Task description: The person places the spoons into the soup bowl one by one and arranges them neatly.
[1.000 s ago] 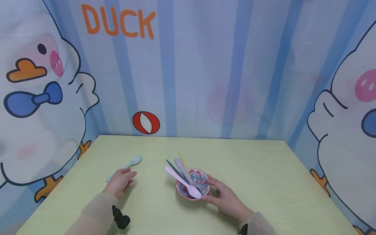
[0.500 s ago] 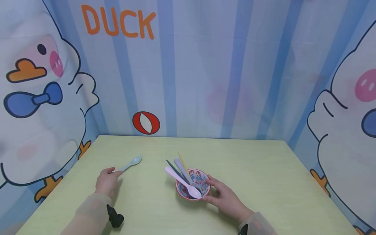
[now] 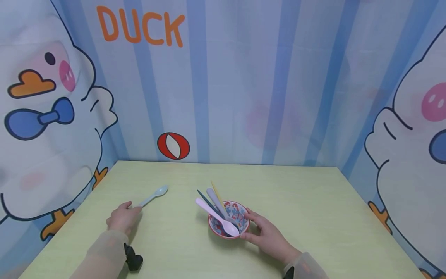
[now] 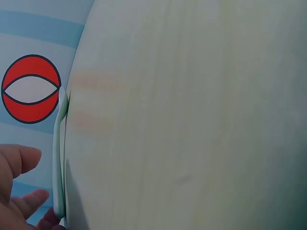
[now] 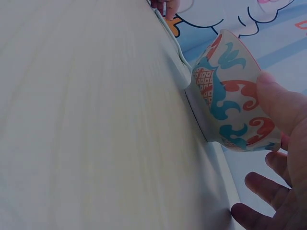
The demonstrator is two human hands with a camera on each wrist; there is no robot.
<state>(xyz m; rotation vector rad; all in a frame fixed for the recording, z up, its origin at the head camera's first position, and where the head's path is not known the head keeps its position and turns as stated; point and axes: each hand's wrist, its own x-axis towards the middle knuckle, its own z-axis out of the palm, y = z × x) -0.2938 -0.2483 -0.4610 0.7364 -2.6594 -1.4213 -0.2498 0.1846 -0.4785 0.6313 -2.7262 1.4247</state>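
A pale blue spoon [image 3: 155, 195] lies on the left of the table. My left hand [image 3: 122, 217] is at its handle end, covering that part. In the left wrist view, the thumb [image 4: 28, 159] and fingers stand apart, with lower fingertips right at the handle end. My right hand [image 3: 270, 237] pinches the rim of a small patterned bowl [image 5: 235, 96], thumb on one side and a finger behind it. Inside the bowl rest a pink spoon [image 3: 230, 228], a lavender spoon [image 3: 214, 197], and thin dark [image 3: 205, 198] and yellow [image 3: 215, 190] utensils, their handles leaning out leftward.
The pale yellow-green table [image 3: 296, 193] meets a blue striped duck-print curtain [image 3: 237, 77] at its back and sides. Black wrist gear [image 3: 133, 259] sits on the left sleeve.
My left hand has moved left along the spoon, from over its middle to the handle end, uncovering more of the spoon. The right hand and bowl stay in place.
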